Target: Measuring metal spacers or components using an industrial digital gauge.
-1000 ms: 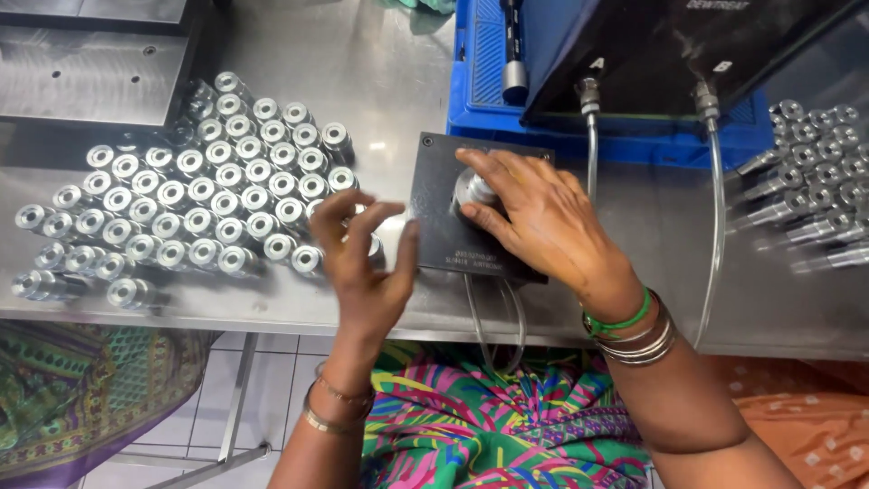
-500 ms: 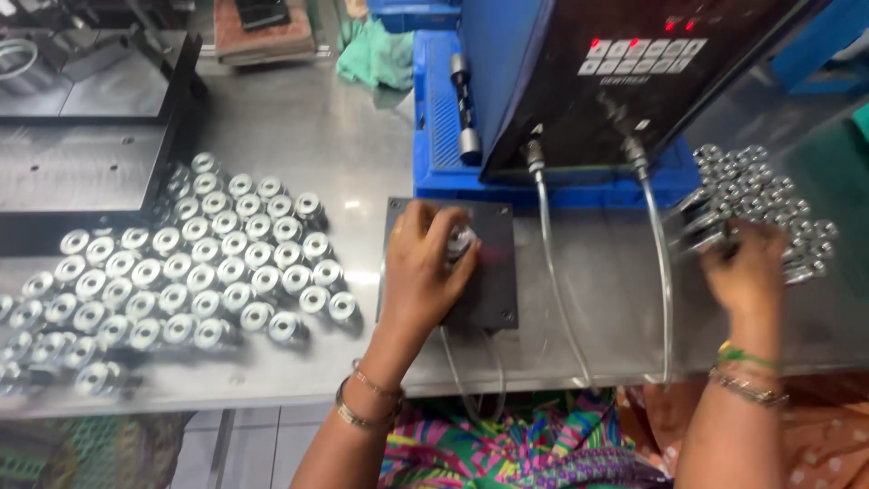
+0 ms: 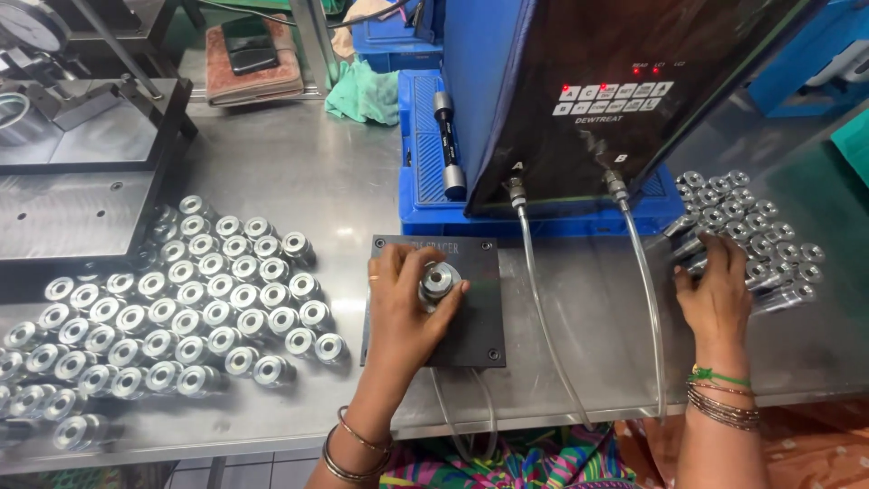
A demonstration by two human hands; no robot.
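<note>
My left hand rests on a dark square fixture plate and holds a small silver cylindrical part upright on it, thumb and fingers around it. My right hand lies at the right among a group of silver cylindrical parts, its fingers curled over one or two lying on their sides; I cannot see whether it grips one. Bangles are on both wrists.
Several rows of silver parts stand at the left on the steel table. A dark gauge unit on a blue base stands behind, with two clear hoses running down. A black fixture sits far left.
My left hand took over the part on the plate from my right hand. My right hand swung out to the right-hand pile. The view tilted up, showing more of the gauge unit.
</note>
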